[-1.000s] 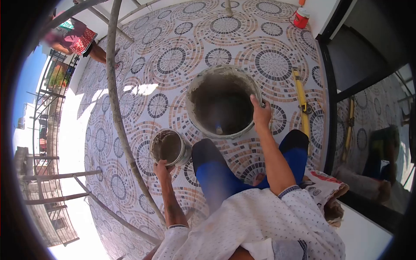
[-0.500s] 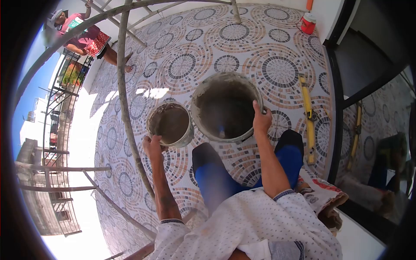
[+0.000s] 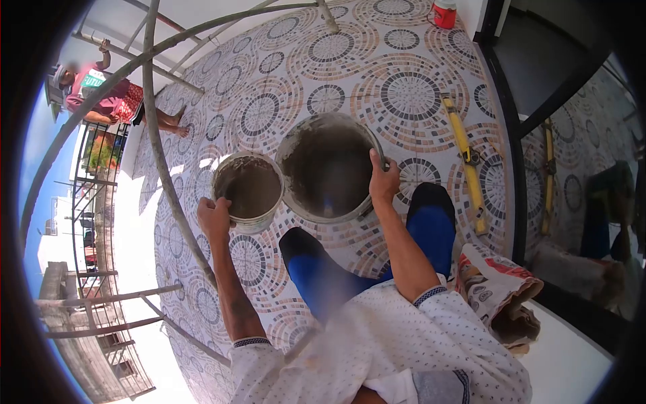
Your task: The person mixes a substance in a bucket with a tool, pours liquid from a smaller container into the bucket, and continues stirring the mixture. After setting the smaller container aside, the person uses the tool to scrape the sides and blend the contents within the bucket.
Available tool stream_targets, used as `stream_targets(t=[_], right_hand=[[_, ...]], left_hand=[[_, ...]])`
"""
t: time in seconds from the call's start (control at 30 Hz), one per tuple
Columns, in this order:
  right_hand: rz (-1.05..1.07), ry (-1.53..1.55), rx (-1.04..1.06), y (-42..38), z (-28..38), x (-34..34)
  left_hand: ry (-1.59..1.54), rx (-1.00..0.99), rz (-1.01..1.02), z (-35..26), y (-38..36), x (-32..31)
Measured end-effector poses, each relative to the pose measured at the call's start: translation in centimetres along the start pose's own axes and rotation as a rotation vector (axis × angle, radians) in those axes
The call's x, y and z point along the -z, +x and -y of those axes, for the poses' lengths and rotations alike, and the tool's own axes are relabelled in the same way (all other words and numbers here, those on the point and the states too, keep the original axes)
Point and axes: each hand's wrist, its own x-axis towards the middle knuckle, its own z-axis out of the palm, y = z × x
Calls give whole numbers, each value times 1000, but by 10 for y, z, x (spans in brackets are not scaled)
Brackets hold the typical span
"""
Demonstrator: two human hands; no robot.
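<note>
Two mortar-crusted buckets stand side by side on the tiled floor in front of me, rims almost meeting. My left hand (image 3: 215, 219) is closed on the near left rim of the small bucket (image 3: 258, 223), thumb over the edge. Grey-brown wet mortar (image 3: 249, 190) fills much of it. My right hand (image 3: 385, 178) grips the right rim of the large bucket (image 3: 292, 143), thumb on top and fingers outside. The inside of this large bucket is dark, with dried mortar on its upper wall and a small bluish glint low down.
A yellow spirit level (image 3: 464, 158) lies to the right beside a glass door. A torn paper sack (image 3: 494, 283) sits by my right hip. Wooden scaffold poles (image 3: 165, 161) cross on the left. Another person (image 3: 111, 97) stands behind them. A red jug (image 3: 444, 15) is at the back.
My view has shifted, so most of the scene sits further left. The two buckets are closer together, with both hands still on their rims. The other person's raised arm has shifted slightly.
</note>
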Motion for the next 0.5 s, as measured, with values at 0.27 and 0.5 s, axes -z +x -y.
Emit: stream_targets(t=[0.27,0.5], right_hand=[[-57,5,68,6,-15,-5],[-36,23,49,8,-17,-5]], left_hand=[[124,-82,43,-24,7,-12],[379,-187,18,-30,15,-24]])
